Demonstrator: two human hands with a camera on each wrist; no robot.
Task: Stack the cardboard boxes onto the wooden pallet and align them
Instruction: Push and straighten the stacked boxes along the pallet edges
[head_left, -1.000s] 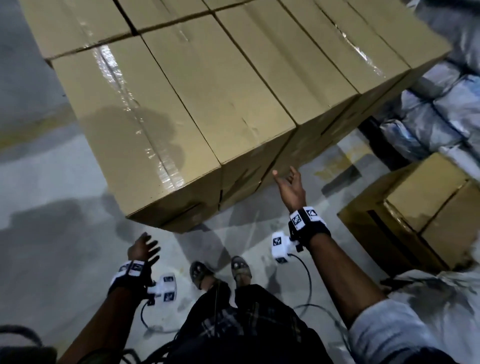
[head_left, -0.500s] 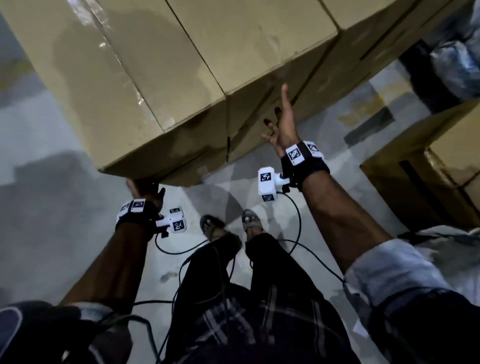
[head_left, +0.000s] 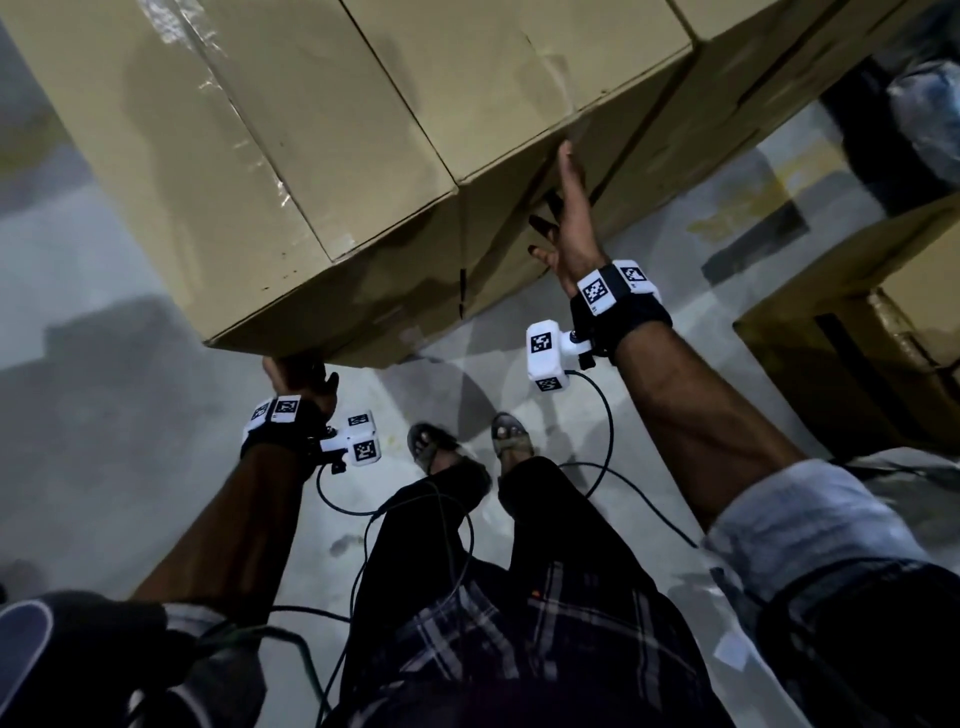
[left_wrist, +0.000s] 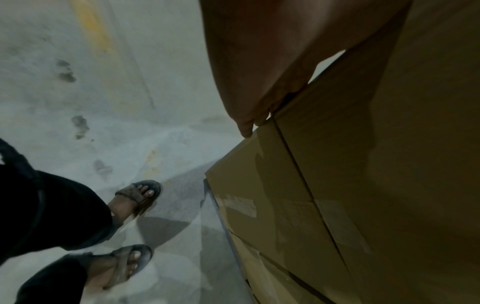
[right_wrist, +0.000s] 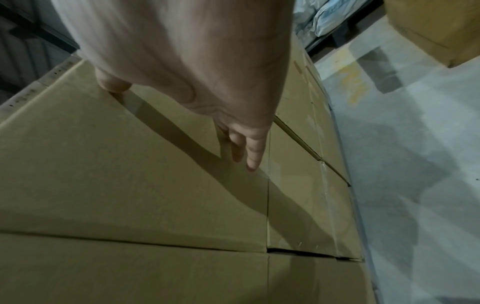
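At the near corner of the stacked cardboard boxes (head_left: 322, 156), left hand (head_left: 296, 371) grips a box's lower edge while right hand (head_left: 569, 223) presses flat-fingered against the side; an uneven shove could skew the column, whose pallet is hidden.

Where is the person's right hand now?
In the head view, the right hand lies flat with straight fingers against the front side of the brown cardboard box stack, right of centre.
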